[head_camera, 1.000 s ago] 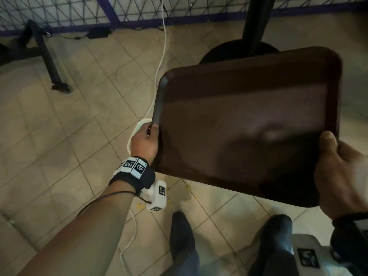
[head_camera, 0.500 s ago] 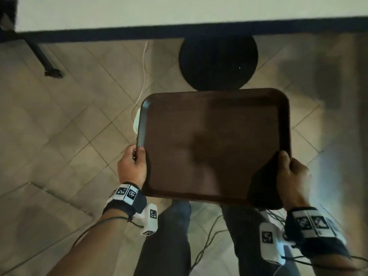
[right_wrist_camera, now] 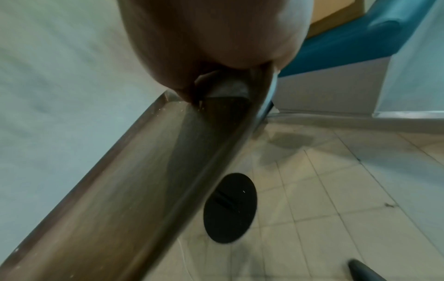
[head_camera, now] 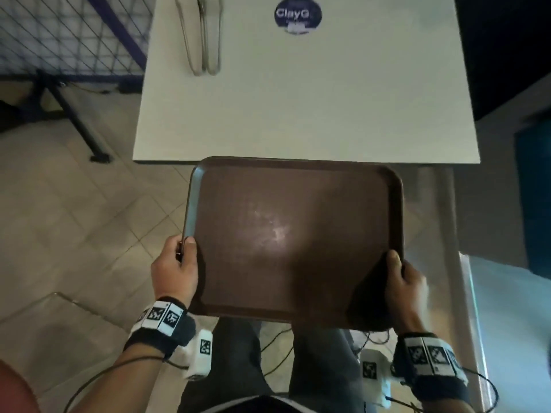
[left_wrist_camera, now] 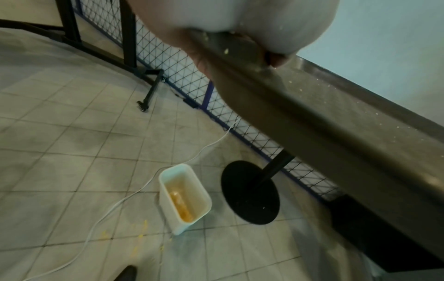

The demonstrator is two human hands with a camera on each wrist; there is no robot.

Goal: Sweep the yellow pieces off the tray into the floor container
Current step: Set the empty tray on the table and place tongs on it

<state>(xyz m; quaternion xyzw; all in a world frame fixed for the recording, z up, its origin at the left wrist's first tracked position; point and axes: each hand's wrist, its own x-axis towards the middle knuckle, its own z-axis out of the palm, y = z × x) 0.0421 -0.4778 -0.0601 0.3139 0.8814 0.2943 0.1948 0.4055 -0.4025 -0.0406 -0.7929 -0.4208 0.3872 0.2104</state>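
Note:
Both hands hold the bare brown tray (head_camera: pixel 298 239) roughly level in front of me, just short of the white table's near edge. My left hand (head_camera: pixel 176 263) grips its left rim, thumb on top. My right hand (head_camera: pixel 402 278) grips the near right corner. No yellow pieces show on the tray's face. In the left wrist view, the white floor container (left_wrist_camera: pixel 183 197) stands on the tiles below with yellow pieces (left_wrist_camera: pixel 181 206) inside it, and a few yellow crumbs (left_wrist_camera: pixel 141 231) lie on the floor beside it. The underside of the tray (right_wrist_camera: pixel 144 190) fills the right wrist view.
The white table (head_camera: pixel 307 93) ahead carries metal tongs (head_camera: pixel 202 37) and a round dark sticker (head_camera: pixel 298 14). Its black round base (left_wrist_camera: pixel 250 192) stands right of the container. A white cable (left_wrist_camera: pixel 125 199) runs across the tiles. A wire fence (head_camera: pixel 68 37) is at the back left.
The tray has gone from steeply tilted over the floor to roughly level and has moved up toward the table's near edge. Both hands kept their grip throughout.

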